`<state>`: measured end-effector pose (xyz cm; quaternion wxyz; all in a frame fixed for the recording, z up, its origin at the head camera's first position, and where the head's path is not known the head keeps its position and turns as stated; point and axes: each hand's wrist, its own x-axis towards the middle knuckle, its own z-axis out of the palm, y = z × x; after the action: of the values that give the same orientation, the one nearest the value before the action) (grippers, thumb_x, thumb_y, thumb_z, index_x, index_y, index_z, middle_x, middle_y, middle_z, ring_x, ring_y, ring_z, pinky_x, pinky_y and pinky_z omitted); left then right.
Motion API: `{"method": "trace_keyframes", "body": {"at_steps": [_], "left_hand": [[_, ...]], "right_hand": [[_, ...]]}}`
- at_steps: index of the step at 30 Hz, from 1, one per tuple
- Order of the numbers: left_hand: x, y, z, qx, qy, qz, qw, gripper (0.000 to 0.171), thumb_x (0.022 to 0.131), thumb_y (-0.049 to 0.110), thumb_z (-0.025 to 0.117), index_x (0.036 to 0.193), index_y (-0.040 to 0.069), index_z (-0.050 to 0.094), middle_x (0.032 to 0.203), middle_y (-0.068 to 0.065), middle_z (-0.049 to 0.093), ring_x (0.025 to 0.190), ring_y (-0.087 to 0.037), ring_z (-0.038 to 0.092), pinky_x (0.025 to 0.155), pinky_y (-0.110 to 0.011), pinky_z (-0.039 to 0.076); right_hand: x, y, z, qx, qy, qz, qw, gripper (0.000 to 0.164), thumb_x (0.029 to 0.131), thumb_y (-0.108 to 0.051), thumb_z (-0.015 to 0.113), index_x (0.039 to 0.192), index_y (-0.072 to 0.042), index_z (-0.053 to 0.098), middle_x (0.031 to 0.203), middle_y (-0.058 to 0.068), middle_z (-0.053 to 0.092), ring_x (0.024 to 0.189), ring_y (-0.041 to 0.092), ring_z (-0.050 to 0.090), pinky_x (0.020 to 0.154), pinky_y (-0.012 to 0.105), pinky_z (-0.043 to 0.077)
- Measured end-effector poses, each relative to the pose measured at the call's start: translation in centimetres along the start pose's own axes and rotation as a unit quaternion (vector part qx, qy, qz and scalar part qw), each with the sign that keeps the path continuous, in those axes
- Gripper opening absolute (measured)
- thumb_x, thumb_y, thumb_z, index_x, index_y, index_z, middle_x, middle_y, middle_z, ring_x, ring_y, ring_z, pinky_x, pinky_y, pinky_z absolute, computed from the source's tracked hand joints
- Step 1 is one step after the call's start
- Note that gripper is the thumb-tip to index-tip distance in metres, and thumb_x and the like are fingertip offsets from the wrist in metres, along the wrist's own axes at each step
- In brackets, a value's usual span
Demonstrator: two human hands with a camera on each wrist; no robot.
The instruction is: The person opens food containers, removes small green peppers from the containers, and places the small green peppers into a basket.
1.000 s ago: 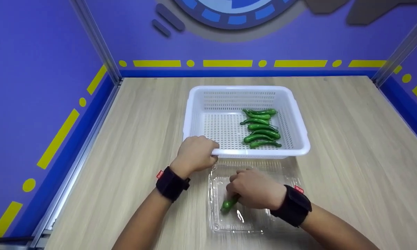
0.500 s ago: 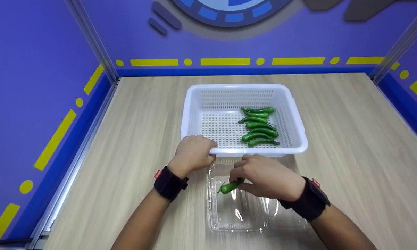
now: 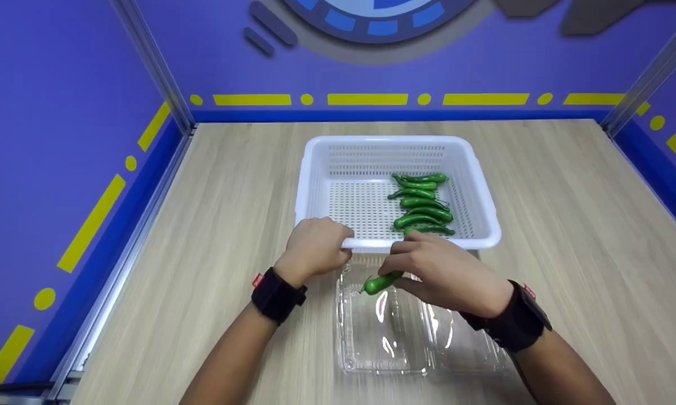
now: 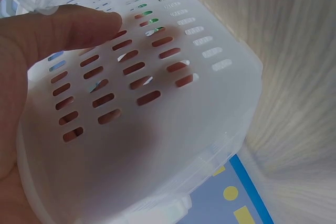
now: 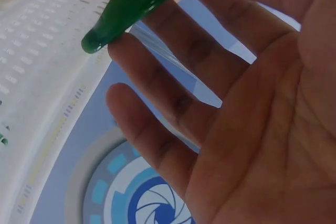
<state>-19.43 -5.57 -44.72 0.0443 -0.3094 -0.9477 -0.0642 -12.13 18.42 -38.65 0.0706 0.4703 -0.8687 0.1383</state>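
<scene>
My left hand (image 3: pixel 315 247) grips the near-left rim of a white perforated plastic basket (image 3: pixel 366 243); in the left wrist view its thumb (image 4: pixel 79 27) presses on the slotted outer wall. Inside the basket, several green chili peppers (image 3: pixel 422 212) lie in a row along the right side. My right hand (image 3: pixel 444 273) pinches one green chili pepper (image 3: pixel 378 284) by its tapered end, above a clear plastic clamshell container (image 3: pixel 371 343). The right wrist view shows this pepper (image 5: pixel 131 11) held by the thumb and fingers, with the other fingers spread.
A wood-grain table (image 3: pixel 225 185) carries the basket and the container. The container's clear lid (image 3: pixel 473 349) lies folded out to the right. Blue-purple panels (image 3: pixel 247 67) with yellow marks stand at the back and both sides.
The right hand has lifted the chili pepper from inside the clear container and moved it away from me, up toward the basket's near rim. The left hand keeps its grip on the basket.
</scene>
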Motion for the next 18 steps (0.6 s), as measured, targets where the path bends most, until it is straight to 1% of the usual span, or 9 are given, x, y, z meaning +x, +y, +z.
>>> {"method": "trace_keyframes", "body": {"at_steps": [7, 10, 13, 16, 18], "left_hand": [[0.0, 0.1, 0.1, 0.001, -0.005, -0.001, 1.0, 0.01, 0.082, 0.024, 0.067, 0.072, 0.02, 0.065, 0.067, 0.005, 0.064, 0.06, -0.018, 0.058, 0.054, -0.039, 0.049], [0.0, 0.1, 0.0, 0.001, -0.006, -0.001, 1.0, 0.01, 0.082, 0.024, 0.067, 0.073, 0.02, 0.066, 0.067, 0.005, 0.064, 0.06, -0.018, 0.059, 0.055, -0.039, 0.049], [0.0, 0.1, 0.0, 0.003, -0.007, -0.003, 1.0, 0.01, 0.082, 0.024, 0.067, 0.073, 0.02, 0.066, 0.066, 0.005, 0.063, 0.06, -0.017, 0.058, 0.054, -0.038, 0.048], [0.0, 0.0, 0.0, 0.002, -0.004, -0.002, 1.0, 0.011, 0.082, 0.024, 0.067, 0.072, 0.02, 0.065, 0.064, 0.006, 0.059, 0.058, -0.016, 0.054, 0.052, -0.038, 0.047], [0.0, 0.0, 0.0, 0.002, -0.001, -0.001, 1.0, 0.011, 0.081, 0.023, 0.067, 0.071, 0.02, 0.064, 0.063, 0.007, 0.057, 0.057, -0.015, 0.052, 0.052, -0.039, 0.047]], "right_hand": [[-0.2, 0.4, -0.7, 0.002, 0.008, 0.028, 1.0, 0.008, 0.091, -0.029, 0.076, 0.099, -0.028, 0.075, 0.092, -0.015, 0.068, 0.098, 0.013, 0.061, 0.09, 0.034, 0.048], [-0.1, 0.6, -1.0, -0.005, 0.01, 0.034, 0.999, 0.009, 0.09, -0.028, 0.077, 0.099, -0.028, 0.075, 0.091, -0.013, 0.066, 0.098, 0.015, 0.061, 0.091, 0.035, 0.047], [-0.1, 1.0, -1.3, -0.013, 0.013, 0.037, 0.999, 0.01, 0.089, -0.024, 0.077, 0.099, -0.026, 0.075, 0.09, -0.011, 0.066, 0.097, 0.017, 0.061, 0.094, 0.038, 0.047], [0.0, 1.5, -1.6, -0.025, 0.019, 0.041, 0.999, 0.013, 0.087, -0.019, 0.078, 0.098, -0.025, 0.074, 0.094, -0.01, 0.069, 0.099, 0.018, 0.063, 0.098, 0.04, 0.047], [0.0, 1.9, -1.8, -0.034, 0.023, 0.044, 0.998, 0.014, 0.086, -0.017, 0.079, 0.098, -0.023, 0.074, 0.097, -0.008, 0.071, 0.1, 0.019, 0.065, 0.097, 0.04, 0.048]]}}
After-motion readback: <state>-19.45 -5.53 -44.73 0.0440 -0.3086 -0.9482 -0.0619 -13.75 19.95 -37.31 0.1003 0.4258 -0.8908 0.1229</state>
